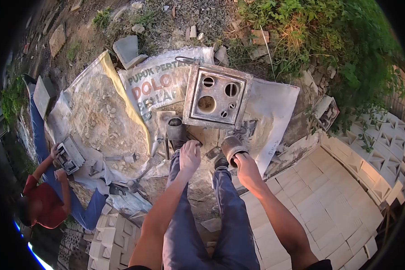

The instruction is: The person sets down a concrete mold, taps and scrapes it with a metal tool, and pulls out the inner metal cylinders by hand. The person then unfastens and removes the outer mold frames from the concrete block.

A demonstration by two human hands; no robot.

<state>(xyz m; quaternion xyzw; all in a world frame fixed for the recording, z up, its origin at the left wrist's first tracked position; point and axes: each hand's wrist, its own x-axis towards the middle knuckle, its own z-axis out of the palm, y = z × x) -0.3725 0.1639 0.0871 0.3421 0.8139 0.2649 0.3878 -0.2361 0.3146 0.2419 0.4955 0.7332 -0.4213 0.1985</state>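
My right hand (246,166) grips a cylindrical metal can or sleeve (233,146), its open end tilted toward me, with my fingers at the rim. My left hand (190,157) hangs in front of my left shin, back upward; its fingers bend down out of sight, so whether it holds anything is hidden. Beyond both hands lies a square metal-framed mould (245,96), its inner plate pierced by round holes of different sizes. The can is near the frame's lower right corner, apart from it.
Printed sacks (274,96) lie under the mould, with a heap of pale powder (92,108) to the left. Pale cast blocks (319,198) are stacked at right, more (110,243) at lower left. At left, another person (47,198) handles a block-shaped mould (69,155).
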